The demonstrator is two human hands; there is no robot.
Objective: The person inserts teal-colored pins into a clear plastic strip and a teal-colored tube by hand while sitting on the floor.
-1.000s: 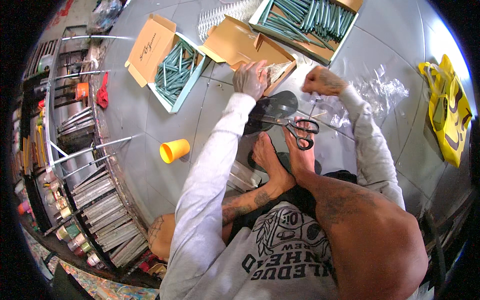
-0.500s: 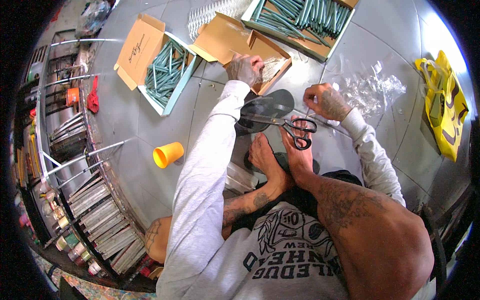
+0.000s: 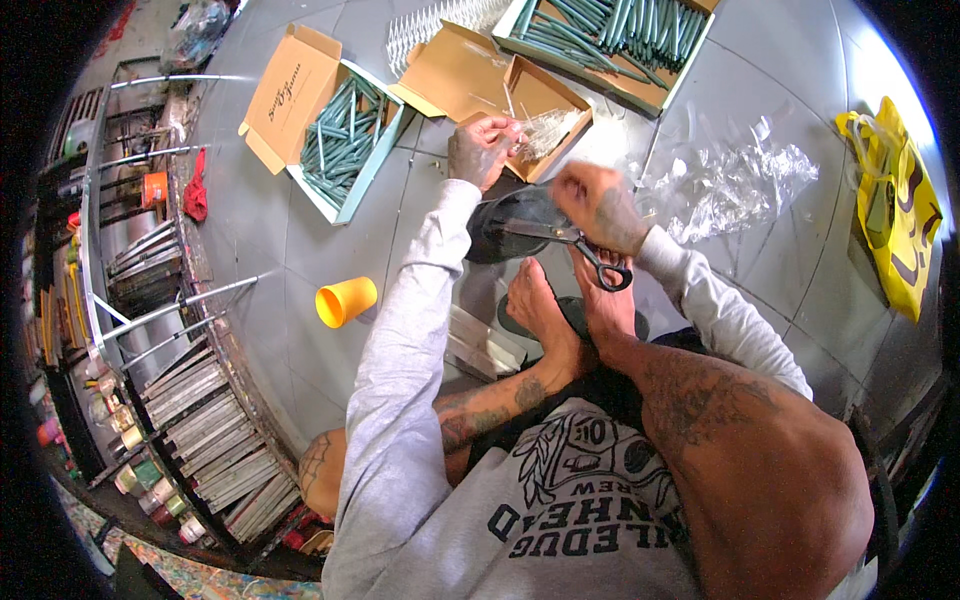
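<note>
Twelve o'clock, left hand by an open box; two o'clock, blurred right hand. I can't tell what fingers hold.

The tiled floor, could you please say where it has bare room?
Bare tiles lie between the yellow-orange cup and smaller stick box, and between the larger stick box and yellow bag. It's crowded around the right hand and scissors.

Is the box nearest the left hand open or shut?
The box is open: its lid is folded back, and thin, pale pieces show inside.
</note>
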